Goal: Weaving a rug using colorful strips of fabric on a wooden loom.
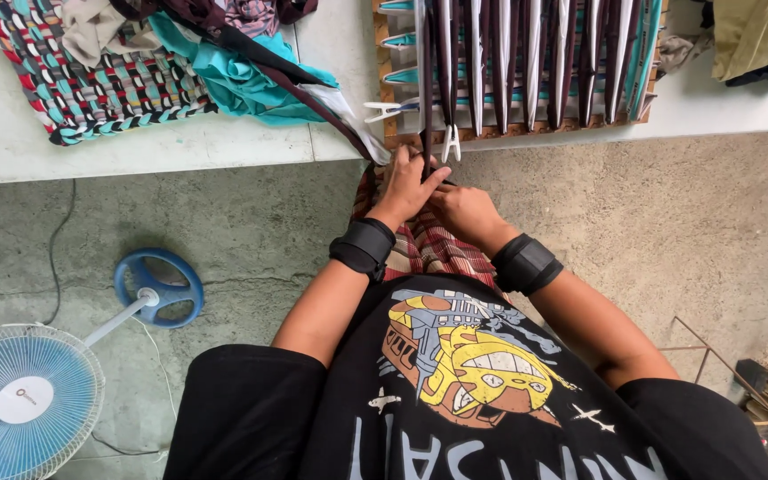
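A dark fabric strip hangs off the near edge of the wooden frame loom and drops to the person's lap; both hands meet on it just below the desk edge. The left hand is closed around the strip, fingers curled and pointing up toward the loom; the right hand presses in beside it, touching the left, and seems to pinch the same strip, though its fingertips are hidden behind the other hand. Each wrist wears a black band. Two white clothespins clip the strips at the loom's near edge; more dark, white and teal strips run across the frame. To the left on the desk lie a heap of teal cloth and a woven multicoloured mat; a plaid cloth covers the lap. On the concrete floor, well apart to the left, stands a blue fan.
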